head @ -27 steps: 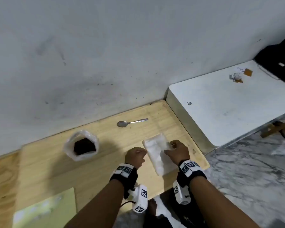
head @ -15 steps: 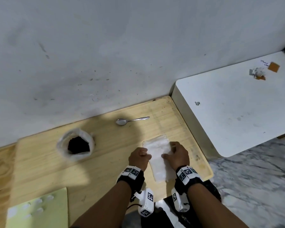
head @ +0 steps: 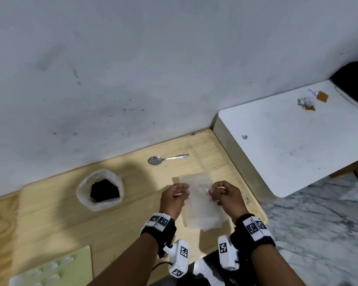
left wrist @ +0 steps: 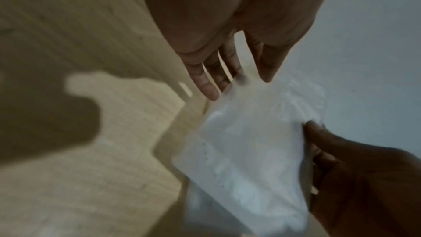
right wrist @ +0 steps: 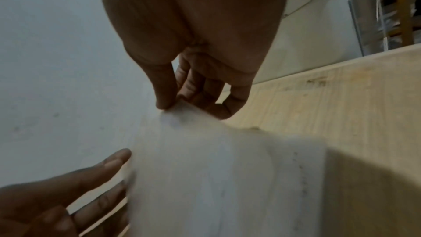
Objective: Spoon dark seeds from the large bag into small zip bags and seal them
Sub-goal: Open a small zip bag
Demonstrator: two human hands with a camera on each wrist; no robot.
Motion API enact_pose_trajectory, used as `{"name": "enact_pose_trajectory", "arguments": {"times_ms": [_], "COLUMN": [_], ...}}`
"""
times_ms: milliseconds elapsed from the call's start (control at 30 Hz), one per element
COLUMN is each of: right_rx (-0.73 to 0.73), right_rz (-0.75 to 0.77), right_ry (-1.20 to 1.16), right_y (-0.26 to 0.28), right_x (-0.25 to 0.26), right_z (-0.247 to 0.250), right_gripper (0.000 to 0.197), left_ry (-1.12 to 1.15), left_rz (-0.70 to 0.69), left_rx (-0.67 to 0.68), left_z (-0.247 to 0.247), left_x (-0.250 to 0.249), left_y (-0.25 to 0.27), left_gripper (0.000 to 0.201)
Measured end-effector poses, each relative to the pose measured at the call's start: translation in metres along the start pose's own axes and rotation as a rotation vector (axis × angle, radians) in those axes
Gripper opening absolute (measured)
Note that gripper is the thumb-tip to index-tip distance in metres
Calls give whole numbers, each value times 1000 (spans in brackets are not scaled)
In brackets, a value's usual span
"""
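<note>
The large white bag (head: 83, 190) stands open on the wooden board (head: 50, 213), dark seeds (head: 104, 190) showing inside. A metal spoon (head: 165, 158) lies near the wall. Both hands hold one translucent small zip bag (head: 196, 182) just above a stack of zip bags (head: 203, 217). My left hand (head: 182, 187) pinches its left edge between thumb and fingers (left wrist: 206, 86). My right hand (head: 212, 189) pinches the right edge, thumb (right wrist: 163, 96) against fingers. The bag (right wrist: 216, 168) looks empty and is blurred in both wrist views.
A white low table (head: 287, 141) butts against the board's right side, with paper scraps (head: 306, 103) on it. A pale green sheet (head: 56, 269) with white pieces lies at the front left. The grey wall runs behind; marble floor (head: 318, 223) is to the right.
Both hands were down on the stack of zip bags before. Now they have risen a little and hold a single bag stretched between them.
</note>
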State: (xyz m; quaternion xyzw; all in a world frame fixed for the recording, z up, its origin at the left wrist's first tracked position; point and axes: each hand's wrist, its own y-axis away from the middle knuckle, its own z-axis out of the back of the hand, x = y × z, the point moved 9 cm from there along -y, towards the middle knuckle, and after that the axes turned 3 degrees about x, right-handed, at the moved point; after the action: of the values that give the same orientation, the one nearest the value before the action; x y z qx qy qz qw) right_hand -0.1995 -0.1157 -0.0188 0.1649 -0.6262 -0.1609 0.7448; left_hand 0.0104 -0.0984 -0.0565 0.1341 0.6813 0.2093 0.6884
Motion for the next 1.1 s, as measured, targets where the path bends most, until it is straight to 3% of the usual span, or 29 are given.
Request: {"name": "enact_pose_trajectory", "arguments": {"times_ms": [100, 200, 267, 367, 433, 500, 567, 667, 767, 867, 1100], "right_rx": [110, 137, 180, 376, 456, 466, 452, 498, 625, 722, 614], "right_rz": [-43, 64, 128, 115, 91, 56, 55, 134, 224, 244, 337], "right_ry": [27, 121, 157, 279, 309, 242, 180, 169, 186, 233, 257], "right_y": [6, 6, 6, 11, 15, 17, 20, 28, 46, 57, 56], "right_x": [11, 43, 69, 90, 97, 101, 108, 120, 137, 146, 158], "right_z": [-20, -42, -63, -111, -140, -161, -181, -215, -250, -270, -284], "right_gripper": [26, 49, 47, 28, 22, 25, 29, 26, 11, 16, 20], "left_ry": [-33, -129, -206, -304, -376, -446, -463, -309, -159, -87, 0], "left_rz": [-129, -237, -303, -381, -478, -582, -640, -551, -407, -309, -239], "left_rx": [-50, -29, 15, 35, -48, -227, -397, -422, -412, -473, -480], "left_z": [27, 54, 71, 99, 124, 152, 176, 191, 208, 233, 244], "left_x": [-32, -61, -79, -102, -115, -126, -137, -140, -127, -115, -114], "left_y": [8, 13, 17, 25, 34, 45, 60, 72, 70, 67, 74], "left_gripper": [30, 40, 39, 32, 23, 9, 13, 28, 36, 33, 26]}}
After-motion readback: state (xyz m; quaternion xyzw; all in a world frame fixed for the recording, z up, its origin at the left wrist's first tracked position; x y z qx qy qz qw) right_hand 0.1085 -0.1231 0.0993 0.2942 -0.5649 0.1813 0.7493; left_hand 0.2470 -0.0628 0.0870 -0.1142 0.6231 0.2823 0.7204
